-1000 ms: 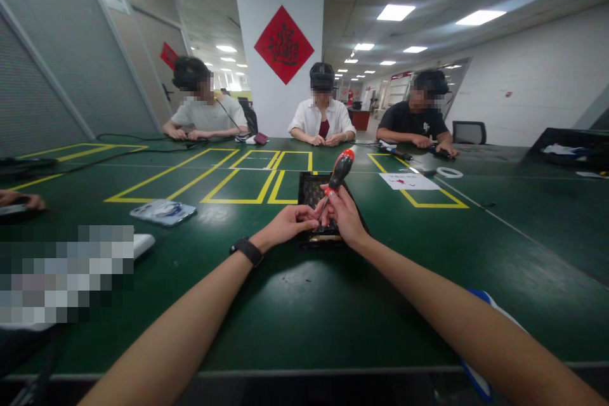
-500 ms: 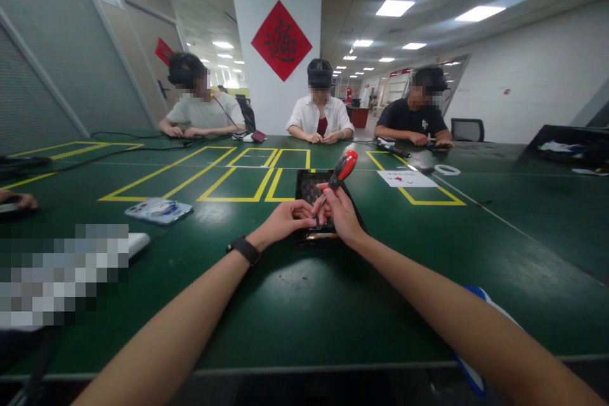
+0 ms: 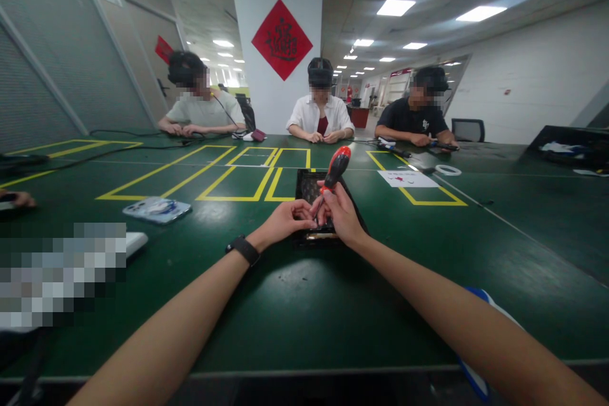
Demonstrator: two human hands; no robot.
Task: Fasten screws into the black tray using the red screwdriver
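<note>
In my right hand (image 3: 346,216) is a screwdriver (image 3: 338,168) with a black and red handle, tilted with the handle up and the shaft pointing down to the left. Its tip reaches the fingertips of my left hand (image 3: 290,219), which are pinched close together; whatever they grip is too small to make out. Both hands are over a black, shallow rectangular box (image 3: 307,185) on the green table, and they cover much of its inside. A dark band circles my left wrist.
A phone (image 3: 157,210) lies left of the box, with a white blurred object (image 3: 136,244) nearer me. Beyond are yellow tape outlines, a printed sheet (image 3: 408,179) and a tape roll (image 3: 448,170). Three people sit across the table (image 3: 285,304); another person's hand (image 3: 21,198) is at far left.
The screwdriver handle has swung slightly, leaning further right half a second ago and standing a bit more upright now. Both hands stay over the box. The view has shifted a little.
</note>
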